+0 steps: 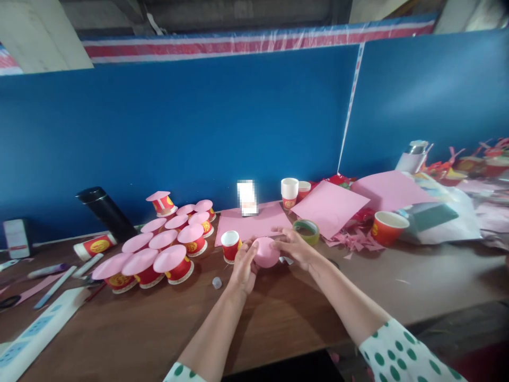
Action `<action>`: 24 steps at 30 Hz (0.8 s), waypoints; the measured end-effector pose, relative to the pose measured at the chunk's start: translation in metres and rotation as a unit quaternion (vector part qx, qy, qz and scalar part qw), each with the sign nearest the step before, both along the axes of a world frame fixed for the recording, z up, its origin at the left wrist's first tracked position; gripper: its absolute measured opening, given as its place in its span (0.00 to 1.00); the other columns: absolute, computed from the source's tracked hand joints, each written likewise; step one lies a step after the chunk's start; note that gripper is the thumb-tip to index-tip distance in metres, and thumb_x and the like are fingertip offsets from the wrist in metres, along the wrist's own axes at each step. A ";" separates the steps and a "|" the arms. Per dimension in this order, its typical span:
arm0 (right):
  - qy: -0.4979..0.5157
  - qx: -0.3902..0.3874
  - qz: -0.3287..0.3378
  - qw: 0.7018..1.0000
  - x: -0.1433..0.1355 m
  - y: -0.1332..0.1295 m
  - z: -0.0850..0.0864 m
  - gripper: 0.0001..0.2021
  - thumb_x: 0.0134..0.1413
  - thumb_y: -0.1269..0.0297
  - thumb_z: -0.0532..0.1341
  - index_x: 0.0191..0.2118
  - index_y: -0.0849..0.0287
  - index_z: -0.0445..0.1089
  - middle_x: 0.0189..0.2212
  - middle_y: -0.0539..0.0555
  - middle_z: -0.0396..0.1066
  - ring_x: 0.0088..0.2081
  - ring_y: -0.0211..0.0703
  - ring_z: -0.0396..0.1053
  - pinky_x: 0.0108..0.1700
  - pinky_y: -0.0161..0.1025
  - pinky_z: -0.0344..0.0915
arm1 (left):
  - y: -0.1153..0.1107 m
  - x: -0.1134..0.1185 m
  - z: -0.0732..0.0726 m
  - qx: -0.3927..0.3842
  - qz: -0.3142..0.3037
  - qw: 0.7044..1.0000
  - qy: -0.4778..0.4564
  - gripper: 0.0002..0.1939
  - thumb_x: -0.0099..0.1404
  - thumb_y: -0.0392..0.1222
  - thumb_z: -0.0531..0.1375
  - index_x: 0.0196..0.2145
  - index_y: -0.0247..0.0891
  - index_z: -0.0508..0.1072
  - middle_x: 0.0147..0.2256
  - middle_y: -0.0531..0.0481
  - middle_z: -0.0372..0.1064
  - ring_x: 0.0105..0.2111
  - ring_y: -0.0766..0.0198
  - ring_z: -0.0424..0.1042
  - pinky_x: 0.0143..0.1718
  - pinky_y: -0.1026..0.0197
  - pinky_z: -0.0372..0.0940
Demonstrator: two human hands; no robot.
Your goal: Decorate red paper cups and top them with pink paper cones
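Observation:
A round pink paper piece [266, 252] is held between both hands above the brown table. My left hand [243, 266] pinches its left edge with closed fingers. On its upper right edge, my right hand [295, 248] grips with thumb and fingers. Just left of my left hand stands a red and white paper cup [230, 246], upright and without a pink top. Behind my right hand lies a roll of green tape [307, 232]. Pink paper sheets [254, 223] lie flat beyond the hands.
Several upturned red cups with pink paper tops [173, 261] stand at the left. Nearby are a black bottle [106, 213] and a power strip [40, 331]. Stacked cups [289, 192], a red cup [388, 228] and pink scraps [356, 239] are at the right.

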State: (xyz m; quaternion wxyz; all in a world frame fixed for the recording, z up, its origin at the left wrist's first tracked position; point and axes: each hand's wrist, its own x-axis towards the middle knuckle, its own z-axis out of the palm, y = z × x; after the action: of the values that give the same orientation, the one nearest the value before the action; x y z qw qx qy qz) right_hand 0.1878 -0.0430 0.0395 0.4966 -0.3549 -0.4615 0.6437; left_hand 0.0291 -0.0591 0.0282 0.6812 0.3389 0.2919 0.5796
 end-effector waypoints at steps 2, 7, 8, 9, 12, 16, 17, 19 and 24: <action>-0.024 0.005 -0.007 1.000 -0.001 0.000 0.000 0.25 0.40 0.66 0.69 0.46 0.56 0.61 0.22 0.44 0.67 0.22 0.32 0.67 0.21 0.27 0.63 | 0.002 0.000 -0.002 -0.001 -0.006 1.000 0.018 0.25 0.51 0.41 0.65 0.47 0.39 0.66 0.38 0.48 0.71 0.37 0.64 0.72 0.38 0.63 0.67; -0.010 0.004 -0.011 1.000 -0.004 0.001 -0.004 0.23 0.42 0.64 0.68 0.46 0.55 0.62 0.28 0.47 0.70 0.26 0.34 0.70 0.24 0.30 0.66 | 0.005 0.001 -0.005 0.005 0.029 0.999 0.017 0.27 0.47 0.40 0.68 0.45 0.38 0.67 0.37 0.49 0.72 0.34 0.65 0.72 0.38 0.62 0.67; -0.005 0.002 -0.010 1.000 -0.004 0.001 -0.004 0.23 0.42 0.63 0.68 0.45 0.55 0.62 0.29 0.48 0.71 0.27 0.35 0.70 0.25 0.30 0.66 | 0.005 0.001 -0.005 0.006 0.038 0.999 0.014 0.26 0.47 0.40 0.68 0.45 0.38 0.67 0.37 0.50 0.72 0.33 0.65 0.72 0.37 0.62 0.67; -0.001 0.001 -0.011 1.000 -0.004 0.001 -0.004 0.22 0.42 0.63 0.68 0.45 0.56 0.62 0.30 0.49 0.71 0.28 0.36 0.70 0.25 0.31 0.67 | 0.006 0.001 -0.006 0.008 0.041 0.999 0.013 0.26 0.47 0.40 0.68 0.44 0.38 0.67 0.36 0.50 0.72 0.33 0.65 0.72 0.37 0.63 0.67; 0.014 -0.003 -0.021 1.000 -0.003 0.002 -0.003 0.22 0.41 0.63 0.68 0.44 0.56 0.62 0.29 0.49 0.71 0.27 0.36 0.70 0.23 0.30 0.66 | 0.005 0.002 -0.005 0.011 0.022 0.999 0.021 0.26 0.47 0.40 0.68 0.44 0.38 0.67 0.36 0.49 0.72 0.32 0.65 0.72 0.34 0.65 0.67; 0.009 0.006 -0.028 1.000 -0.001 0.003 -0.003 0.22 0.41 0.63 0.68 0.44 0.56 0.62 0.28 0.48 0.70 0.23 0.34 0.67 0.19 0.29 0.62 | 0.002 0.002 -0.003 0.003 -0.004 0.999 0.035 0.27 0.46 0.39 0.68 0.44 0.37 0.67 0.35 0.49 0.73 0.29 0.67 0.72 0.30 0.66 0.66; -0.005 0.017 -0.028 0.999 0.000 0.003 -0.004 0.22 0.41 0.63 0.67 0.44 0.56 0.62 0.26 0.47 0.69 0.22 0.34 0.66 0.19 0.29 0.61 | 0.002 0.001 -0.003 0.001 -0.009 0.999 0.035 0.26 0.46 0.40 0.68 0.44 0.37 0.67 0.35 0.49 0.73 0.29 0.67 0.72 0.30 0.66 0.66; -0.037 0.050 -0.026 0.998 0.001 0.003 -0.004 0.22 0.41 0.64 0.67 0.44 0.57 0.62 0.23 0.45 0.67 0.21 0.32 0.64 0.20 0.29 0.60 | 0.002 0.000 -0.003 -0.005 -0.016 0.999 0.037 0.25 0.47 0.41 0.68 0.43 0.37 0.68 0.36 0.48 0.73 0.29 0.67 0.72 0.30 0.66 0.66; -0.079 0.093 0.005 0.992 0.000 0.000 -0.002 0.23 0.43 0.65 0.66 0.47 0.59 0.62 0.22 0.44 0.66 0.22 0.29 0.62 0.24 0.27 0.58 | 0.005 -0.001 -0.007 -0.015 -0.013 0.998 0.059 0.24 0.45 0.38 0.68 0.41 0.35 0.67 0.33 0.48 0.74 0.29 0.65 0.73 0.29 0.66 0.66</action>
State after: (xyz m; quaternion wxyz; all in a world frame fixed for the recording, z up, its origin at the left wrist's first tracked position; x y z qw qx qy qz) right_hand 0.1878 -0.0428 0.0380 0.4863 -0.3545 -0.5592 0.5703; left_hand 0.0278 -0.0536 0.0211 0.6755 0.3661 0.3355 0.5450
